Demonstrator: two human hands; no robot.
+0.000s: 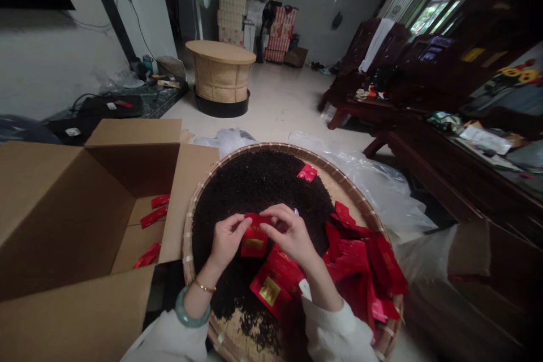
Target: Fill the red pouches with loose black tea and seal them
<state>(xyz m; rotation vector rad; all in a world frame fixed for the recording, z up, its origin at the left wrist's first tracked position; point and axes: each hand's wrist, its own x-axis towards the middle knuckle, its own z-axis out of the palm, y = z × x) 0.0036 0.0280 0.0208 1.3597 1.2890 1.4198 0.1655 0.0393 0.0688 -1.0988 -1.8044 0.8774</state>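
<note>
Between both hands I hold a small red packet [255,237] with a gold patch, upright over a round bamboo tray [186,237]. My left hand [229,237] pinches its upper left corner between thumb and fingers. At its upper right corner, my right hand [288,232] has thumb and fingers closed on it. Dark loose tea leaves [254,181] cover much of the tray. Below the hands lies a larger red pouch [271,291] with a gold patch. Many more red packets [356,260] are heaped at the tray's right side, and one small packet [307,172] rests on the far leaves.
To the left stands an open cardboard box [55,209] with several small red packets [153,216] inside. Clear plastic sheeting [360,175] lies beyond the tray. A woven drum-shaped stand [220,76] is farther off. Dark wooden furniture [445,169] lines the right.
</note>
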